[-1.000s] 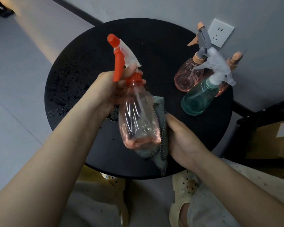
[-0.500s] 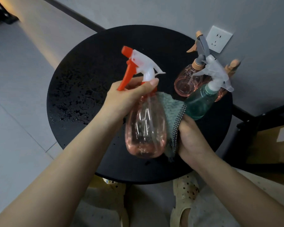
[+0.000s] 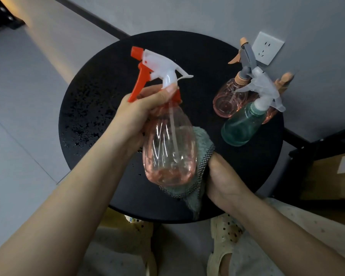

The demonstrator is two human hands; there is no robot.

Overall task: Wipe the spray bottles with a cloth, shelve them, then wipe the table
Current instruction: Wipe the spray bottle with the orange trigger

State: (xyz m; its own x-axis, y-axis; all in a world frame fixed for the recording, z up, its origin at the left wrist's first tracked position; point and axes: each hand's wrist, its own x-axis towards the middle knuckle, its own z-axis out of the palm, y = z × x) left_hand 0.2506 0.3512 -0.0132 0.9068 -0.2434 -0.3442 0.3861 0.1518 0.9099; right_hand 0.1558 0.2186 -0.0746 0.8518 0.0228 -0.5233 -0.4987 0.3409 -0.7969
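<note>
The left hand (image 3: 141, 114) is wrapped tight round the neck of a clear pink spray bottle (image 3: 169, 148) with an orange trigger, held above the round black table (image 3: 100, 92); it looks nearly empty. The right hand (image 3: 221, 180) clutches a grey-green cloth (image 3: 199, 154) pressed against the bottle's side. At two o'clock on the table stand a teal bottle (image 3: 241, 126) and two pinkish bottles (image 3: 227, 100), close together. Water droplets speckle the table at nine o'clock. A wall socket (image 3: 267, 47) sits behind.

Grey wall (image 3: 187, 14), white socket plate (image 3: 267, 47); dark skirting (image 3: 100, 21); grey tiled floor (image 3: 18, 126); round black worktop (image 3: 112, 80); warm light upper left.
</note>
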